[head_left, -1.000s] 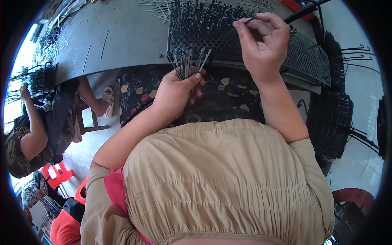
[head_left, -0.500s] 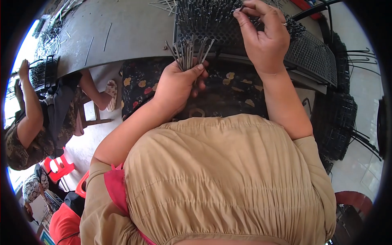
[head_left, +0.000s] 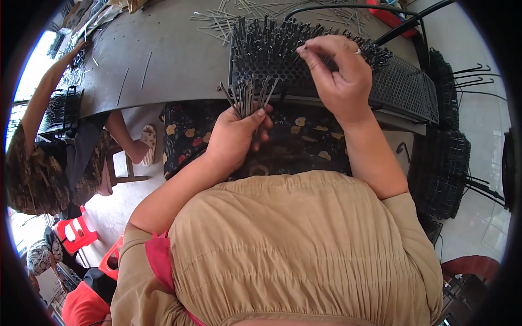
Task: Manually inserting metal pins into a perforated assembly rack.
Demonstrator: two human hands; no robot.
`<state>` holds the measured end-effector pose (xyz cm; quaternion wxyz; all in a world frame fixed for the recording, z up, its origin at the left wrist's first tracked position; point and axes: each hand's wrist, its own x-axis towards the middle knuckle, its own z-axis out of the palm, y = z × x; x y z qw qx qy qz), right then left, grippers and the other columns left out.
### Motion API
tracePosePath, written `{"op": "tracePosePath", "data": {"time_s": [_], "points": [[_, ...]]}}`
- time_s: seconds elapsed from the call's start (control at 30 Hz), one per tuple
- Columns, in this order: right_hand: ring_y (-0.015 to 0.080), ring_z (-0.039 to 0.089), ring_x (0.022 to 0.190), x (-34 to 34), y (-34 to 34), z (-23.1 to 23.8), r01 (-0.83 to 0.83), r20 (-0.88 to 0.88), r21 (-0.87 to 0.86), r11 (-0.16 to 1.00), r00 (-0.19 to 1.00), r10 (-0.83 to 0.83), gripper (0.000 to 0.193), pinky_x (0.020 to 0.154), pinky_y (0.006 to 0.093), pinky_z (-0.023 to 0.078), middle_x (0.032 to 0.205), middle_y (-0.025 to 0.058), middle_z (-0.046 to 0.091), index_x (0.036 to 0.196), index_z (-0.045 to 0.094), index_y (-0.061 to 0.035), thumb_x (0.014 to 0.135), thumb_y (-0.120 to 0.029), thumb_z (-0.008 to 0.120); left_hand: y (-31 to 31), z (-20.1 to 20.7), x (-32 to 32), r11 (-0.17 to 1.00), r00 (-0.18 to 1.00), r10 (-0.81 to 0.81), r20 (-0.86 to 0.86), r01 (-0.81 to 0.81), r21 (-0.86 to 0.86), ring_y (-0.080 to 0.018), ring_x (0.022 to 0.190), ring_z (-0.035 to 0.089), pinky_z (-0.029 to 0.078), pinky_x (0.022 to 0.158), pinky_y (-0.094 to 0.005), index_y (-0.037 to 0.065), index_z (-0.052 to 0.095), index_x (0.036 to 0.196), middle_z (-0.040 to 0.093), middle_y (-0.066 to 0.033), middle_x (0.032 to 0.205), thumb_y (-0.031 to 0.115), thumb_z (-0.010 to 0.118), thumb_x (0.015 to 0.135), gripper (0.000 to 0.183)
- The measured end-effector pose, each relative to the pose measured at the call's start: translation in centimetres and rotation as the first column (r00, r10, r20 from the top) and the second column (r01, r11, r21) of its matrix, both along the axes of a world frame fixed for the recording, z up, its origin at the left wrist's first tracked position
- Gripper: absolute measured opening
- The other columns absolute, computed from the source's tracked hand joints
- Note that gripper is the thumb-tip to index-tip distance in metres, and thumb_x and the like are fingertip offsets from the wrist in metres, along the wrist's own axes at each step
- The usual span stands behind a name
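At the far left a co-worker in camouflage-patterned clothes [head_left: 38, 182] stretches a bare arm over the corner of the broad grey desk [head_left: 174, 65], near a black wire rack [head_left: 69, 111]. Below on the pale floor [head_left: 119, 201] stand a red plastic stool [head_left: 81, 234] and a brown wooden stool [head_left: 130, 178]. Two thin grey metal strips [head_left: 145, 70] lie singly on the desk, well apart from the loose heap of similar grey strips [head_left: 223, 24] farther back. Just off the desk's front edge, above a black flowered cloth [head_left: 179, 127], my left hand [head_left: 231, 130] is clamped around a fanned bundle of slim grey metal strips [head_left: 247, 100], tips up. Beyond it, a long black perforated metal tray [head_left: 408, 92] sits along the edge, crowded with upright dark metal rods [head_left: 266, 46]. Over these my right hand [head_left: 345, 81] has thumb and forefinger together; what lies between them is too small to tell. At the right, stacked black wire racks [head_left: 437, 179] stand beside shiny pale tiles [head_left: 481, 136].
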<state>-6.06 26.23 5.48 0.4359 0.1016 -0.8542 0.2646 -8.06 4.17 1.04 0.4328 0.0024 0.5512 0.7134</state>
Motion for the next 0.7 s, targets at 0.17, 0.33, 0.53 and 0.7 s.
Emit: {"op": "tracePosePath", "data": {"time_s": [0.17,0.33,0.53,0.7], "points": [[0.0193,0.066,0.075,0.3,-0.2,0.1,-0.114,-0.039,0.075,0.991,0.992,0.117,0.023,0.068,0.0261,0.053,0.082,0.0071,0.071,0.093,0.065,-0.0023,0.076,0.008,0.075,-0.1,0.3,-0.2,1.000,1.000,-0.002,0.003,0.002,-0.008,-0.0094,0.061,0.058,0.043,0.047,-0.0221,0.002,0.060,0.107,0.063,-0.0035,0.080,0.013,0.051,0.100,0.016],[0.0201,0.066,0.079,0.1,0.3,-0.1,0.016,0.108,0.076,0.997,0.994,-0.024,0.013,0.074,0.0281,0.052,0.085,0.0074,0.070,0.090,0.070,-0.0037,0.078,0.000,0.075,0.0,0.7,0.5,0.999,0.999,-0.029,-0.043,0.027,-0.032,-0.0094,0.062,0.058,0.043,0.048,-0.0223,0.002,0.060,0.108,0.064,-0.0041,0.082,0.013,0.051,0.100,0.016],[0.0233,0.069,0.097,-0.4,-0.3,-0.3,0.020,0.083,0.147,0.989,0.996,-0.032,0.019,0.085,0.0329,0.052,0.088,0.0058,0.074,0.097,0.075,-0.0082,0.078,-0.006,0.075,-0.1,0.6,0.5,0.997,0.998,-0.032,-0.060,0.028,-0.068,-0.0095,0.061,0.058,0.043,0.047,-0.0223,0.003,0.058,0.107,0.066,-0.0055,0.083,0.012,0.051,0.100,0.013],[0.0254,0.067,0.106,-1.0,-0.2,-0.7,0.008,0.138,0.203,0.979,0.990,-0.037,0.020,0.090,0.0349,0.051,0.095,0.0059,0.074,0.098,0.075,-0.0085,0.078,-0.007,0.076,0.0,1.0,0.4,0.995,0.997,-0.013,-0.076,0.006,-0.100,-0.0096,0.060,0.057,0.043,0.047,-0.0222,0.005,0.057,0.105,0.067,-0.0065,0.084,0.014,0.052,0.100,0.011]]}}
